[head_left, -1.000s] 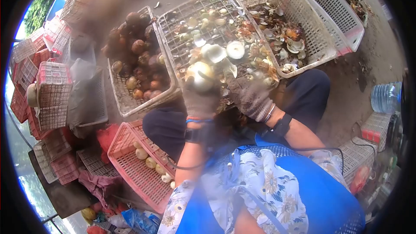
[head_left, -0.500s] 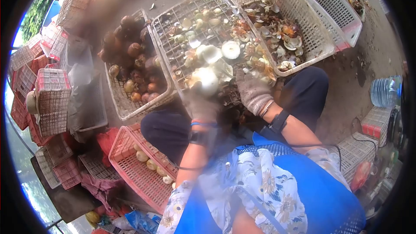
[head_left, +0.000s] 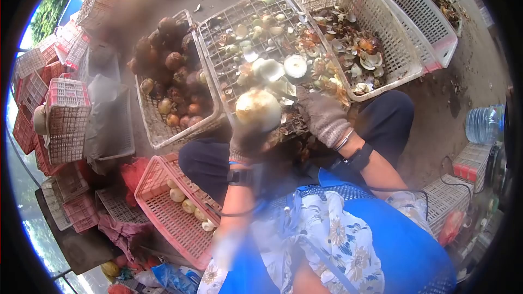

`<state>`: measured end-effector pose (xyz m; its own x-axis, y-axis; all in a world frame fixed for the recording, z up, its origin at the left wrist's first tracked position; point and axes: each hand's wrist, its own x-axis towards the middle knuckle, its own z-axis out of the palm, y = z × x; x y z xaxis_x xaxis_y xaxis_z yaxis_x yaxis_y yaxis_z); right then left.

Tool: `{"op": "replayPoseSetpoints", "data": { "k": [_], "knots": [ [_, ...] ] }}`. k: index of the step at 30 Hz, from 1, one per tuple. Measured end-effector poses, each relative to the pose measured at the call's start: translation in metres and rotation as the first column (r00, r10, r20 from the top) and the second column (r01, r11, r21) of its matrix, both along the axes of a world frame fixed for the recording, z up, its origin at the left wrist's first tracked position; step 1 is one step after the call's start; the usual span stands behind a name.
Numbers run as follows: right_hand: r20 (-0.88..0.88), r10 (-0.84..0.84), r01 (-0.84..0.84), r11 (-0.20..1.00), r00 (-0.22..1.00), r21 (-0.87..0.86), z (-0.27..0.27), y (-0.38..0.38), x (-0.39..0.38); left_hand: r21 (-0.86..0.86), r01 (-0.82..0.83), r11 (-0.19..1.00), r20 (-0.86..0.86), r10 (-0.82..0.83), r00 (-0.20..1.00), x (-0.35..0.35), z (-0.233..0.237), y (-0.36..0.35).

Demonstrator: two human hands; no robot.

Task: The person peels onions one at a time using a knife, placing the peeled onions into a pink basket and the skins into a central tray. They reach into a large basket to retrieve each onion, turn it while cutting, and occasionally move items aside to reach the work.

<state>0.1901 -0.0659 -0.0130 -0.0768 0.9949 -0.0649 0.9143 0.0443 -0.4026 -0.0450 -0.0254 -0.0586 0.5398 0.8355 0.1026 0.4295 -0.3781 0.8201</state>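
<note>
In my gloved left hand [head_left: 246, 144] is a large peeled onion [head_left: 258, 110], pale with a brownish patch on top. The fingers curl under it and are partly blurred. My gloved right hand [head_left: 325, 117] is closed just to the right, around what looks like a small knife [head_left: 285, 96], its dark thin blade pointing left toward the onion; the handle is hidden in the glove. Beyond both hands, a grid-topped crate [head_left: 222, 57] bears onion pieces and peel. A cut white onion [head_left: 295, 66] lies on it, near the right hand.
Brown-skinned onions [head_left: 174, 61] fill a crate at the left. A deep white crate [head_left: 400, 43] at the right holds peel scraps. Beside my left leg stands a pink crate [head_left: 158, 207] with peeled onions [head_left: 188, 206]. Stacked crates [head_left: 66, 120] line the far left; a water bottle [head_left: 484, 122] stands right.
The onion in my left hand has turned, and a brownish patch now faces up. My left hand sits slightly lower and further left. My right hand stays closed near it.
</note>
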Motion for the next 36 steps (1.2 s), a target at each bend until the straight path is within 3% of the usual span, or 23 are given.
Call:
{"op": "replayPoseSetpoints", "data": {
  "k": [1,3,4,5,7,8,10,11,12,13,14,15,19,20,21,22,26,28,30,33,34,35,36],
  "knots": [
    [0.003,0.003,-0.003,1.0,1.0,0.002,0.002,-0.001,0.002,-0.289,-0.02,0.957,0.28,0.104,0.954,0.002,0.008,-0.001],
    [-0.447,-0.038,0.099,0.989,0.894,0.112,0.008,-0.008,0.004,-0.235,-0.009,0.972,0.239,0.067,0.969,0.007,0.027,-0.004],
    [-0.544,-0.107,0.09,0.994,0.832,-0.058,0.01,-0.005,0.006,-0.171,0.014,0.985,0.195,0.02,0.981,0.009,0.033,-0.002],
    [-0.543,-0.105,0.09,0.994,0.833,-0.054,0.007,-0.004,0.009,-0.167,0.014,0.986,0.197,0.019,0.98,0.01,0.031,-0.001],
    [-0.691,-0.047,0.079,0.997,0.722,0.015,-0.005,-0.004,0.012,-0.591,0.1,0.8,0.558,0.316,0.767,0.012,0.02,0.0],
    [-0.712,-0.033,0.121,0.99,0.701,0.073,0.018,-0.008,0.009,-0.591,0.101,0.8,0.559,0.316,0.767,0.011,0.013,0.0],
    [-0.679,-0.093,0.104,0.994,0.728,-0.025,0.038,-0.012,0.001,-0.332,0.041,0.942,0.372,0.091,0.924,0.01,0.008,0.0],
    [-0.64,-0.149,0.092,0.988,0.754,-0.123,0.041,-0.014,0.001,-0.333,0.045,0.942,0.374,0.088,0.923,0.009,0.012,-0.001],
    [-0.57,0.002,-0.008,1.0,0.822,-0.008,0.033,-0.016,0.004,-0.296,0.061,0.953,0.273,0.023,0.962,0.008,0.016,-0.001],
    [-0.568,-0.005,0.001,1.0,0.823,-0.008,0.036,-0.015,0.006,-0.259,0.082,0.962,0.165,-0.039,0.985,0.011,0.021,-0.001],
    [-0.37,0.076,-0.065,0.997,0.926,0.044,0.041,-0.014,0.007,-0.653,0.159,0.74,0.569,0.341,0.749,0.015,0.008,0.0],
    [-0.151,0.148,-0.137,0.988,0.977,0.077,0.043,-0.013,0.009,-0.654,0.168,0.737,0.568,0.333,0.753,0.016,0.004,-0.001],
    [-0.107,0.142,-0.115,0.968,0.984,0.222,0.023,-0.016,0.015,-0.753,0.178,0.634,0.532,0.427,0.731,0.022,0.02,-0.003],
    [-0.038,0.129,-0.111,0.943,0.991,0.314,0.033,-0.02,0.015,-0.509,0.164,0.845,0.47,0.113,0.876,0.022,0.034,-0.002],
    [-0.041,0.128,-0.109,0.944,0.991,0.313,0.031,-0.019,0.016,-0.212,0.228,0.95,0.273,-0.166,0.947,0.022,0.041,-0.003],
    [-0.024,0.159,-0.144,0.943,0.987,0.3,0.028,-0.02,0.019,-0.139,0.253,0.957,0.276,-0.208,0.938,0.021,0.037,-0.003],
    [0.154,0.142,-0.189,0.918,0.978,0.35,0.025,-0.022,0.024,-0.261,0.168,0.951,0.278,-0.092,0.956,0.028,0.022,-0.007],
    [0.116,0.155,-0.186,0.92,0.981,0.345,0.016,-0.02,0.029,-0.582,0.115,0.805,0.374,0.14,0.917,0.028,0.022,-0.007],
    [0.078,0.167,-0.184,0.922,0.983,0.339,0.004,-0.018,0.035,-0.604,0.141,0.785,0.402,0.147,0.904,0.029,0.029,-0.007],
    [-0.014,0.115,-0.105,0.949,0.993,0.297,-0.002,-0.014,0.044,-0.593,0.142,0.793,0.434,0.166,0.885,0.03,0.029,-0.006],
    [-0.044,-0.126,0.127,0.991,0.991,0.032,-0.002,-0.011,0.046,-0.562,0.117,0.819,0.435,0.173,0.884,0.028,0.025,-0.006],
    [-0.007,-0.359,0.347,0.909,0.933,-0.23,-0.001,-0.005,0.05,-0.662,0.184,0.726,0.524,0.273,0.807,0.018,0.013,-0.005],
    [-0.047,-0.382,0.366,0.909,0.923,-0.199,0.001,-0.004,0.057,-0.581,0.118,0.805,0.49,0.231,0.841,0.014,0.01,-0.002]
  ]
}}
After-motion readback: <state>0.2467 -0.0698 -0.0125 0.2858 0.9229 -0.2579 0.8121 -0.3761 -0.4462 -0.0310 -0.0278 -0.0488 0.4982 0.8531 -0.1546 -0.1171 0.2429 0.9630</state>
